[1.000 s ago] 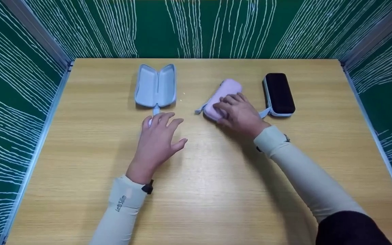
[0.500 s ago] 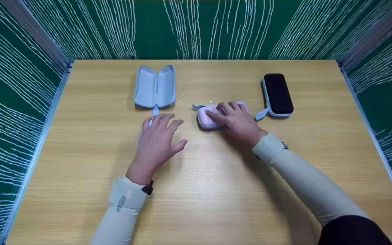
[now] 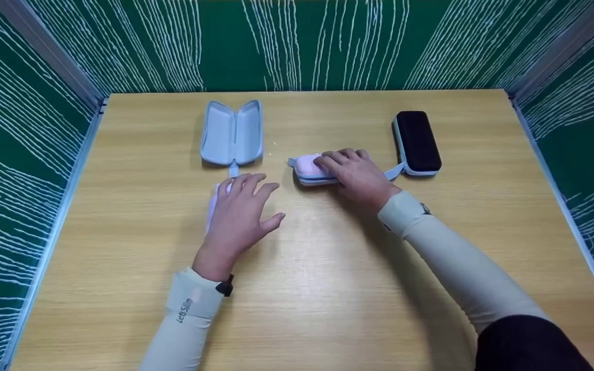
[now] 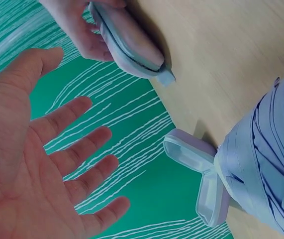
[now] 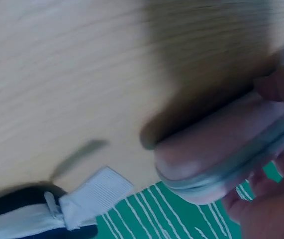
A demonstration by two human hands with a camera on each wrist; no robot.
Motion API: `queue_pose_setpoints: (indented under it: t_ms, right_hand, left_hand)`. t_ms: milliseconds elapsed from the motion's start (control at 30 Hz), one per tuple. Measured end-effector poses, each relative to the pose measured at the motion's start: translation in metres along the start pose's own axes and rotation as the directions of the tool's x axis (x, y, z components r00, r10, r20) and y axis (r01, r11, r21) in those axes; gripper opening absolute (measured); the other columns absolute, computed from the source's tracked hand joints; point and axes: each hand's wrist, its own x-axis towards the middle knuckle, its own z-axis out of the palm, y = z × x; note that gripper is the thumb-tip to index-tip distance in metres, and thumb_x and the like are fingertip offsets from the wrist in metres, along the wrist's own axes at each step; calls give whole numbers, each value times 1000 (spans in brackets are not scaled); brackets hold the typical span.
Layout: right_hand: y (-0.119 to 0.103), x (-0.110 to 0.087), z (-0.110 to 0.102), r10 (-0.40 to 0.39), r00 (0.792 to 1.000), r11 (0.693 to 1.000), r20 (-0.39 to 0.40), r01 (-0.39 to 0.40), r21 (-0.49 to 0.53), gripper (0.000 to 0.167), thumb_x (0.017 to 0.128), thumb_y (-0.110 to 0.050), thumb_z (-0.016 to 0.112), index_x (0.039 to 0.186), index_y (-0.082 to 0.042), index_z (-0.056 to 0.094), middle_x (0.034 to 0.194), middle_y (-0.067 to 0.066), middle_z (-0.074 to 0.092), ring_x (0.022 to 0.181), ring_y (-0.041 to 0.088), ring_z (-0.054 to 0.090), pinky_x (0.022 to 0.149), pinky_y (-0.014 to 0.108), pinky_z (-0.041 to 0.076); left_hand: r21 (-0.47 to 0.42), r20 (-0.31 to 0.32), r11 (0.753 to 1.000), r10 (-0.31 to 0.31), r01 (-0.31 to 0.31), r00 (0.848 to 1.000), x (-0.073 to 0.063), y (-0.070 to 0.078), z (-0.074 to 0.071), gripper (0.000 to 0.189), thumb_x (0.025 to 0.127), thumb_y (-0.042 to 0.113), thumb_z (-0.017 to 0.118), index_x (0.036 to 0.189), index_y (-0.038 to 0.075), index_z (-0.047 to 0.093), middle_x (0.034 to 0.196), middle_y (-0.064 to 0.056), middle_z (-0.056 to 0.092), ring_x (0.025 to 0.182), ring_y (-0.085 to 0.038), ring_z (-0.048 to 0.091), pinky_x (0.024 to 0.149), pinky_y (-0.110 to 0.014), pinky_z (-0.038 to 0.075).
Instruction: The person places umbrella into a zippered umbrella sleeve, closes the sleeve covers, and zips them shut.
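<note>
My right hand (image 3: 359,175) grips a pink hard zip case (image 3: 307,166), fingers over one side and thumb on the other in the right wrist view. The case lies nearly crosswise, its blue zip band facing me; much of its right half is hidden by the hand. My left hand (image 3: 235,216) is spread flat above a lavender bundle (image 3: 211,208), mostly covered in the head view. Close up in the left wrist view, the pleated, wrapped fabric (image 4: 266,144) looks like a folded umbrella. Nothing is between the left fingers.
An unzipped light blue case (image 3: 222,134) stands spread open behind the left hand, a blue strap (image 3: 233,170) at its base. At the right lies a black zip case (image 3: 418,141) with a blue strap (image 3: 395,171). Green walls with white lines enclose the wooden table (image 3: 297,288).
The right hand has turned the pink case from a diagonal to nearly crosswise and brought its near end left, so the zip band shows. My left hand stays almost where it was.
</note>
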Motion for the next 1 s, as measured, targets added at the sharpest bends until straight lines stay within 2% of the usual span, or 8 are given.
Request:
queue_pose_setpoints:
  t_ms: [100,200,333,467,667,767,900,1000]
  right_hand:
    - [3,-1,0,11,1000,1000,-26,-11,-2,65,93,-9,76,149,-25,48,149,9,52,134,38,46,109,67,34]
    - [5,-6,1,22,994,1000,-110,-23,-8,60,91,-7,77,143,-25,52,137,11,56,125,39,51,105,66,40]
    - [4,-13,5,24,971,999,-236,-34,-39,50,91,-7,72,136,-21,56,124,13,58,113,40,57,99,62,46]
    - [-4,-20,8,-29,940,996,-339,0,-84,44,92,-8,70,133,-18,59,122,13,61,110,40,60,94,60,49]
    - [-32,-30,1,-152,864,986,-481,102,-129,35,92,-7,69,126,-10,64,122,11,67,108,37,62,90,55,48]
    - [-50,-34,-6,-214,818,977,-533,167,-136,31,91,-5,68,121,-8,63,123,11,67,108,35,62,90,54,48]
    - [-70,-38,-14,-291,749,956,-595,238,-169,22,90,-4,69,111,-6,61,123,10,69,110,35,64,89,54,48]
    - [-77,-40,-19,-316,713,949,-626,245,-200,16,91,-5,70,103,-5,59,126,8,69,112,35,65,89,54,49]
  left_hand:
    - [0,10,1000,-1,1,1000,1,1,0,55,94,52,68,139,19,64,148,-10,54,137,-34,45,114,-56,27]
    - [2,1,1000,7,-7,1000,2,3,0,55,93,51,69,138,19,64,147,-10,55,137,-34,45,113,-57,28]
    - [17,-35,999,36,-36,999,5,7,0,56,92,51,72,137,18,64,145,-11,56,135,-34,47,111,-57,30]
    - [30,-62,998,57,-55,996,10,15,1,62,89,51,75,139,17,62,145,-10,56,135,-34,48,111,-56,31]
    - [84,-99,996,52,-44,994,25,27,7,77,84,54,81,145,15,54,143,-9,54,136,-32,45,112,-53,33]
    - [107,-159,993,57,-40,986,31,30,11,79,82,53,85,143,14,54,140,-9,55,135,-32,46,111,-53,35]
    - [86,-274,994,87,-65,958,34,33,13,69,82,44,87,136,13,59,133,-9,60,128,-33,51,107,-53,38]
    - [84,-345,990,133,-111,929,34,35,15,52,88,34,84,130,13,63,126,-8,64,122,-32,57,104,-51,41]
